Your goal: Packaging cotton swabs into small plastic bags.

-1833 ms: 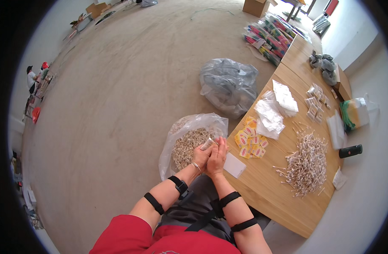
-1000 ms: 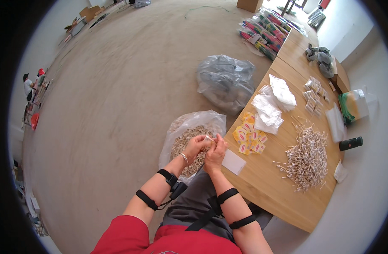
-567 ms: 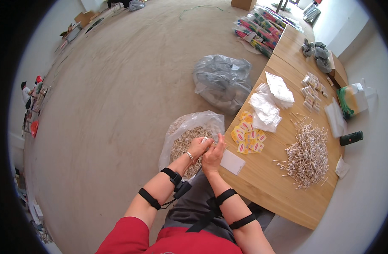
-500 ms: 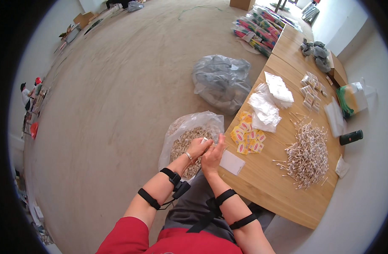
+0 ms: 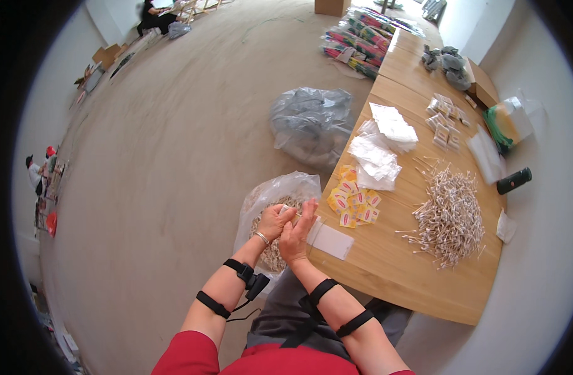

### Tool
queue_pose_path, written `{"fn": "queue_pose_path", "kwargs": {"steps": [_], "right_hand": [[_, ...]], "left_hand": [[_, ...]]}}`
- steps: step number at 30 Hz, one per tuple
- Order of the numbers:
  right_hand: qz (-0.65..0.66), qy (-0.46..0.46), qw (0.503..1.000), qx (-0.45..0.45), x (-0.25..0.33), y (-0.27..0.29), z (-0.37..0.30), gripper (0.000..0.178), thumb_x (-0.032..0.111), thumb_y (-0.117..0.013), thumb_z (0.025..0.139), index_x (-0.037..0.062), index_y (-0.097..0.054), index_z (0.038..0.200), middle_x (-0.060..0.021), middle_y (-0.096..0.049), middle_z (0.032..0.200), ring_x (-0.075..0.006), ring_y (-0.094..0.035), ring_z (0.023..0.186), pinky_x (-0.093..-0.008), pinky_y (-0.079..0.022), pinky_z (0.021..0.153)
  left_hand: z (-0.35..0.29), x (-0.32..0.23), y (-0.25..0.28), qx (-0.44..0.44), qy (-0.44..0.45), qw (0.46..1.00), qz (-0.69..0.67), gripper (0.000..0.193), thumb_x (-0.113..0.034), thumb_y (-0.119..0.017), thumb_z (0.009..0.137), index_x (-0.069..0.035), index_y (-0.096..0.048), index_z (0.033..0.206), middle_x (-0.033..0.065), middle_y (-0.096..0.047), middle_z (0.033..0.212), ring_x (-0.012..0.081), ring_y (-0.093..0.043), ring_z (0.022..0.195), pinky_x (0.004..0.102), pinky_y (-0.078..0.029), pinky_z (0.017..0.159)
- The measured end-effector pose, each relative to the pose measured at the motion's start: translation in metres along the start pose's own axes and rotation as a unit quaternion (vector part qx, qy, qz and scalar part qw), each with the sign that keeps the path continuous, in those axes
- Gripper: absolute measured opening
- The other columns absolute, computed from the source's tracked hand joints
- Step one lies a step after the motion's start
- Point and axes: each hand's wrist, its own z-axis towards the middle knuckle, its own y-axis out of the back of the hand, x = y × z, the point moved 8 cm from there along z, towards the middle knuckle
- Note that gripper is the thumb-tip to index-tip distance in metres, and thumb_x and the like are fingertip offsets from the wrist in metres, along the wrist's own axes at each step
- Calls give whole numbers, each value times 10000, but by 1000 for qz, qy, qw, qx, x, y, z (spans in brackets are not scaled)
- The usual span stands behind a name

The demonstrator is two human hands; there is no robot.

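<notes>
Both hands meet above a clear plastic bag of small tan pieces, beside the table's near-left edge. My left hand is closed, and a small white bit shows at its fingertips; its kind is too small to tell. Against it lies my right hand, its fingers stretched upward and its thumb near the left fingers. The right palm is hidden from view. On the table corner next to the right hand rests a flat white card. Yellow and white small packets lie spread just past it.
The wooden table holds a heap of cotton swabs, clear bags, small filled packs and a dark green cylinder. A grey plastic bag stands on the floor, with colourful wrapped bundles beyond.
The view has shifted, so the table and its things sit a little further left. My hands remain together over the bag, and the right fingers look straighter.
</notes>
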Motion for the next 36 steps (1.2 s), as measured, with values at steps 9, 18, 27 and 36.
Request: {"fn": "queue_pose_path", "kwargs": {"steps": [9,18,27,36], "right_hand": [[5,30,999,-10,26,-9,4,596,96,-441,880,-34,-191,1405,-225,-114,1509,-375,-51,1413,-484,2,1127],[267,-175,944,82,25,16,23,736,545,-260,961,-61,-317,1374,-213,-321,1426,-283,-322,1304,-341,-241,1075],[64,-45,996,33,60,132,33,583,509,-297,971,-11,-555,1010,-185,-602,886,-353,-592,827,-431,-440,720],[-188,162,955,161,107,211,25,304,297,-495,927,20,-516,803,-163,-544,769,-374,-574,737,-448,-456,650]], "left_hand": [[-17,-39,43,-113,-103,988,15,242,-272,-665,874,-34,-644,831,-24,-609,716,43,-515,621,223,-446,538],[-78,-79,15,-175,-202,963,-34,288,-313,-638,891,-26,-620,900,-13,-606,759,61,-560,655,217,-490,590],[-113,-105,-101,-134,-189,959,-162,217,-263,-610,914,-51,-577,952,-14,-592,770,44,-532,634,204,-464,567],[-139,-111,-179,278,-68,957,-52,209,-85,-668,849,-23,-584,1031,31,-647,914,93,-601,801,238,-499,689]]}}
